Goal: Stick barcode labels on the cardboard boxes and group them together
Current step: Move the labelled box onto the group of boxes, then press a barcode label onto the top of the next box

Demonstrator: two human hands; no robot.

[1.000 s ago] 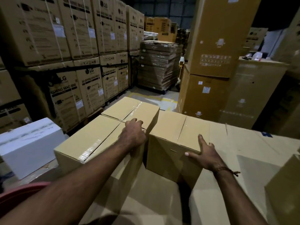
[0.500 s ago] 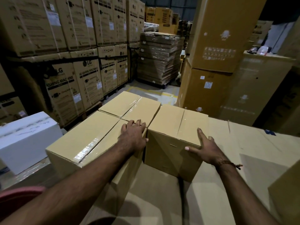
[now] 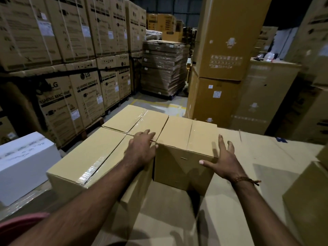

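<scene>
Three taped cardboard boxes stand together on a cardboard-covered surface: a near left box, a far left box and a right box. My left hand lies flat, fingers together, on the top corner of the near left box, its fingertips at the seam with the right box. My right hand presses, fingers spread, against the right box's right side at its top edge. No barcode label shows on the box tops or the visible faces.
A white box sits low at the left. Stacked washing machine cartons line the left wall. A wrapped pallet of flat cardboard stands ahead. Tall cartons rise at the right. Another carton's corner juts in at near right.
The right box has slid left until it touches the two left boxes, pushed by my right hand. My left hand has flattened on the near left box.
</scene>
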